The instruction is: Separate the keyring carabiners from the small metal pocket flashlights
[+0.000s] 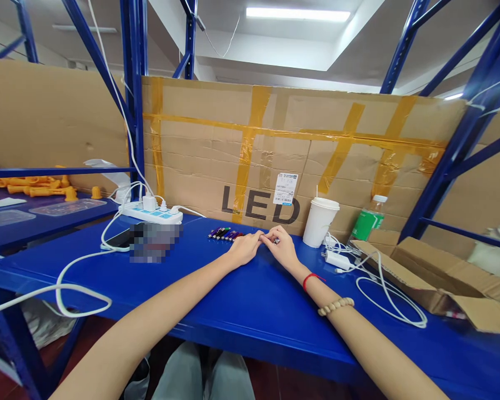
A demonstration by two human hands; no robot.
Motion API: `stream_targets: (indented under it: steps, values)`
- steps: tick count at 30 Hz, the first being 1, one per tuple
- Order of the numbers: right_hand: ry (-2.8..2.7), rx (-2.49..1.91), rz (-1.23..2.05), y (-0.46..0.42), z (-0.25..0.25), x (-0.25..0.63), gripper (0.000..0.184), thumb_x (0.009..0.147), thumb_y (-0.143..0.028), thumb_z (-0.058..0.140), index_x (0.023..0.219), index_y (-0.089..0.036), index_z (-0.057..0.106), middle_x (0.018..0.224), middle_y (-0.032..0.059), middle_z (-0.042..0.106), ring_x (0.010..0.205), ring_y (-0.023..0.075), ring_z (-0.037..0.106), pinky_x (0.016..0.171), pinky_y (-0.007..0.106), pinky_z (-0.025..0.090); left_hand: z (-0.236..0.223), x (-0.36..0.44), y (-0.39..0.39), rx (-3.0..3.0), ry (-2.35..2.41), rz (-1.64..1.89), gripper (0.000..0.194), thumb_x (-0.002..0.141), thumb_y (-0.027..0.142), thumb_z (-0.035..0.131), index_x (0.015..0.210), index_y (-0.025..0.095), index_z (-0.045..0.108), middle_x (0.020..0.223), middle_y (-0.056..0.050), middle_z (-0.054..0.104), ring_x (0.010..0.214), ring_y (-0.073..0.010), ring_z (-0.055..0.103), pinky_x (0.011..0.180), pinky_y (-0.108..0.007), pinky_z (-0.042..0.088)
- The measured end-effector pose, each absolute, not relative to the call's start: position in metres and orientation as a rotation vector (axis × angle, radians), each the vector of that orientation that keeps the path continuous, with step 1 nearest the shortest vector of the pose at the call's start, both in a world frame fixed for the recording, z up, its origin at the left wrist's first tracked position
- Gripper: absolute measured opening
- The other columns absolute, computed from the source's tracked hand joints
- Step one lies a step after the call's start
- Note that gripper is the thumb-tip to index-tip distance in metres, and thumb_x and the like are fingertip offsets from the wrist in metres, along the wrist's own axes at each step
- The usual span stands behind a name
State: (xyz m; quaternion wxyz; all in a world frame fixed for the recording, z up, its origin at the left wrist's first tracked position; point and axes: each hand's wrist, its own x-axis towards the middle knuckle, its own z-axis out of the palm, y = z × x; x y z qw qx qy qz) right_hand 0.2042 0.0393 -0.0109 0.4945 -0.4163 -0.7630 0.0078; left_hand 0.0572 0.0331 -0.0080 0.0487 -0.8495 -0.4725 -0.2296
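Both my hands meet at the far middle of the blue table. My left hand has its fingers curled and pinches toward my right hand, which is also closed in a pinch. Between the fingertips sits a small object, too small to name. Just left of my hands lies a row of several small coloured pen-like items. My right wrist wears a red string and a beaded bracelet.
A white paper cup with straw and a green bottle stand behind right. A white charger and cable, an open cardboard box, a power strip, a phone and a taped cardboard wall surround the table.
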Motion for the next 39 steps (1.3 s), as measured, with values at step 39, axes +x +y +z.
stream_targets:
  steps: [39]
  values:
    - [-2.202, -1.430, -0.321, 0.041, -0.015, 0.213, 0.017, 0.080, -0.031, 0.054, 0.078, -0.023, 0.069, 0.100, 0.0053, 0.057, 0.097, 0.0200, 0.044, 0.080, 0.035, 0.029, -0.006, 0.062, 0.027, -2.443, -1.434, -0.607, 0.028, 0.091, 0.029, 0.023, 0.112, 0.020, 0.039, 0.090, -0.006, 0.062, 0.083, -0.0183, 0.061, 0.066, -0.025, 0.044]
